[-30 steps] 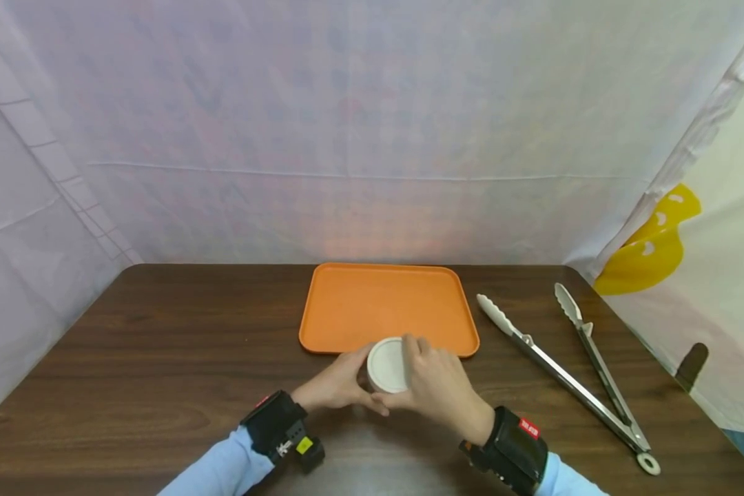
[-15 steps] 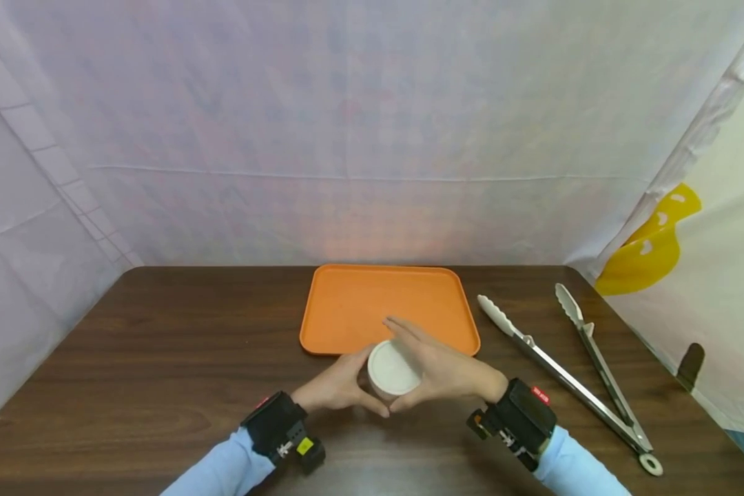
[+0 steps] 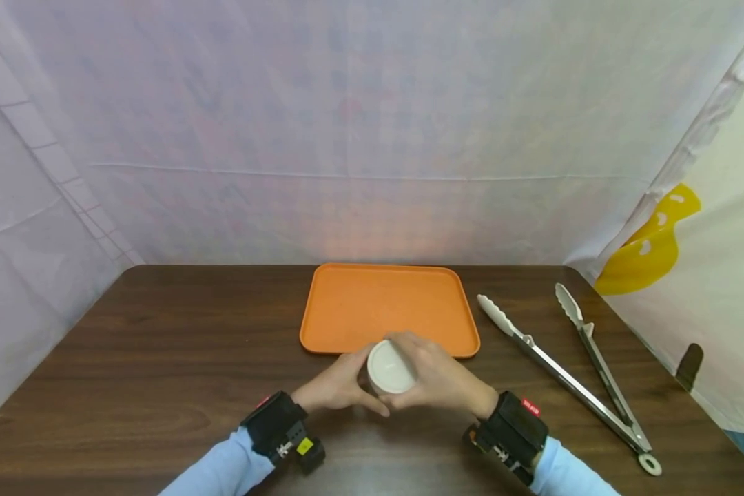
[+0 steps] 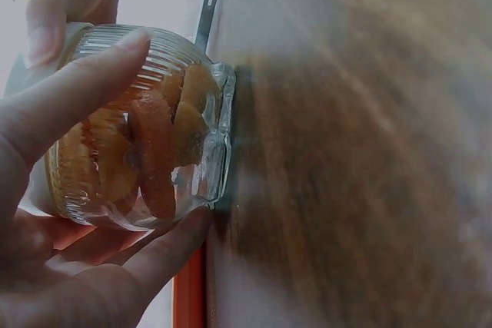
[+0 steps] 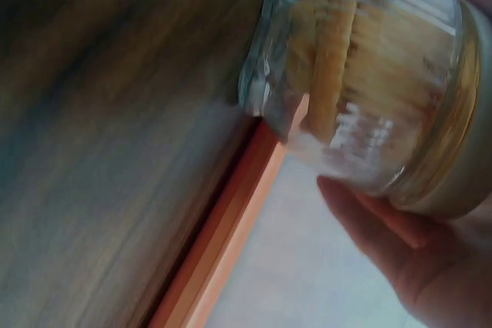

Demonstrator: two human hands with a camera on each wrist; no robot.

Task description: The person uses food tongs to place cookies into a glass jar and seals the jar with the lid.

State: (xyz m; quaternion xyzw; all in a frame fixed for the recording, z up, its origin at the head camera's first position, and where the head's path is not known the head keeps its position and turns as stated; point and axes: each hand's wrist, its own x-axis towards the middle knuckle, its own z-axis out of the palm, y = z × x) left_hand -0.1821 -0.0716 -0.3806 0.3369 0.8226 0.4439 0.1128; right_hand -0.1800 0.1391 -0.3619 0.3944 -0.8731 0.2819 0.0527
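A ribbed clear glass jar with orange-brown strips inside stands on the dark wooden table, in front of the orange tray. Its lid is round and off-white. My left hand grips the glass body from the left, thumb on the near side. On the right, my right hand has its fingers and thumb around the lid's edge. Both wrist views show the strips through the glass, and the lid seated on the jar's mouth. What exactly the strips are is hard to tell.
Long metal tongs with pale scalloped tips lie on the right of the table, arms spread apart. A white cloth hangs behind the table. A yellow shape is on the cloth at the right.
My right hand loosened and swung round with its fingers extended, then turned back and closed around the lid again. The left hand and jar stayed in place.
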